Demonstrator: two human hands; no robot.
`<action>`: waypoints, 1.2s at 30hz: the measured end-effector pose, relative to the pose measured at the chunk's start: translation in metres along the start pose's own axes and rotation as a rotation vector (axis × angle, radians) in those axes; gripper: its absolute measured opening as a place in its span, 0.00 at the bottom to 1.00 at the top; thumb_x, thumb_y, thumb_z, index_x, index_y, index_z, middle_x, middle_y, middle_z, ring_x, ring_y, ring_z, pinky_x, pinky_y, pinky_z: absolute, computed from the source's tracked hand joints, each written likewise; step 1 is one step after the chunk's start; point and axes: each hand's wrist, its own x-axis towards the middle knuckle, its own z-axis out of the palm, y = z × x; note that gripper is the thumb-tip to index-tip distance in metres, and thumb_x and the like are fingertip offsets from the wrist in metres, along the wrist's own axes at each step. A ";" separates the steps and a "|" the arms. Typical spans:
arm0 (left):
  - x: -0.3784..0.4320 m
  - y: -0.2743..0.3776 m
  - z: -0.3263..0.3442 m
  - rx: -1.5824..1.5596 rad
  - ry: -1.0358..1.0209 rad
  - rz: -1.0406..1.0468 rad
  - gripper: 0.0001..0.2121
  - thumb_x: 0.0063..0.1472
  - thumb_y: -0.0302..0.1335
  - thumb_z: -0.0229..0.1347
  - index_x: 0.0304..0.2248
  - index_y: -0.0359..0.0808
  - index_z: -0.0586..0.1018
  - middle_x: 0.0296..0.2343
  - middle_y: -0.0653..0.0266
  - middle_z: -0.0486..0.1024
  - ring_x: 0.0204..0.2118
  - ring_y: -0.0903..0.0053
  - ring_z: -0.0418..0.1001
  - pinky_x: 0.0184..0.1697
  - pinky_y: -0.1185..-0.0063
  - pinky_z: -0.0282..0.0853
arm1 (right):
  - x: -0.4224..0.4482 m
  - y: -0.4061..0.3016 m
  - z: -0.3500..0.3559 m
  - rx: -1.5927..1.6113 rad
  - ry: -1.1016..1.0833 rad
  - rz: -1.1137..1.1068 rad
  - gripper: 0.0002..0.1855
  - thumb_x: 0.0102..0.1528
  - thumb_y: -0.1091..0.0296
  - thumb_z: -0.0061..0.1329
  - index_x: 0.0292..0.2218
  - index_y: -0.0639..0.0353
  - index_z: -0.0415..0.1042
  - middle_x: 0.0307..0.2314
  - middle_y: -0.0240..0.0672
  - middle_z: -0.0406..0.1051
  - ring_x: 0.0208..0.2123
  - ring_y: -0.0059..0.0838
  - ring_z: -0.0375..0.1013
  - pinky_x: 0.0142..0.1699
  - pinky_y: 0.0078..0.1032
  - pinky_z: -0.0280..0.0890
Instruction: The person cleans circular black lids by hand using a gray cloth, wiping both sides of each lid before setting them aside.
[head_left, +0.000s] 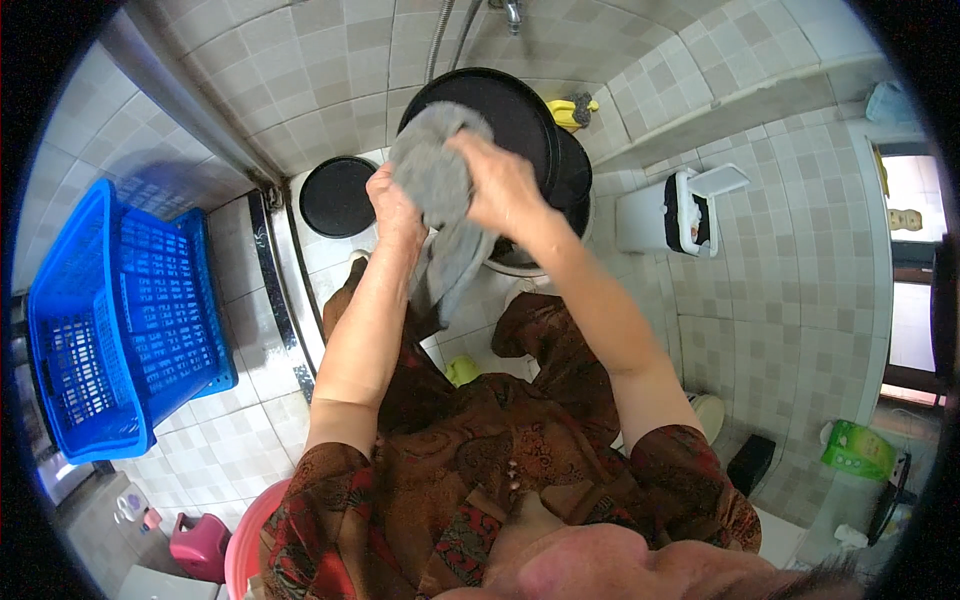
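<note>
Both my hands hold a grey cloth (439, 169), bunched at the top, with a loose end hanging down between my forearms. My left hand (396, 206) grips its left side, and my right hand (499, 180) grips it on the right; the cloth hides some fingertips. Behind and beneath the cloth is a large round black lid or tray (517, 112). Under its right side sits another dark round vessel (574, 169), partly covered. A smaller black round lid (337, 196) lies on the tiled floor to the left of my left hand.
Blue plastic baskets (127, 322) stand at the left, beyond a raised threshold (289, 270). A white bin (652, 214) with its lid up is at the right. A yellow item (568, 114) lies by the wall below a metal tap (513, 19). A pink basin (251, 532) is at the lower left.
</note>
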 end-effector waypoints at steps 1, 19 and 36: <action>0.003 0.000 -0.004 -0.003 0.002 0.004 0.09 0.57 0.28 0.52 0.27 0.28 0.77 0.21 0.68 0.73 0.23 0.85 0.69 0.28 0.84 0.65 | 0.011 0.009 -0.006 -0.089 0.024 0.015 0.26 0.41 0.61 0.54 0.41 0.58 0.64 0.37 0.43 0.69 0.38 0.45 0.69 0.41 0.35 0.65; 0.017 0.012 -0.016 -0.167 -0.017 -0.305 0.20 0.57 0.37 0.52 0.44 0.30 0.69 0.42 0.57 0.70 0.41 0.66 0.70 0.47 0.70 0.65 | -0.071 0.071 -0.132 1.258 0.832 0.633 0.23 0.56 0.56 0.33 0.47 0.62 0.63 0.44 0.40 0.65 0.46 0.38 0.64 0.49 0.36 0.60; -0.005 -0.002 0.003 0.008 -0.025 -0.364 0.18 0.56 0.37 0.54 0.42 0.34 0.72 0.38 0.62 0.72 0.39 0.71 0.70 0.43 0.71 0.67 | -0.079 0.047 0.000 1.740 0.490 0.605 0.22 0.57 0.57 0.40 0.48 0.62 0.61 0.42 0.36 0.65 0.42 0.30 0.66 0.48 0.26 0.61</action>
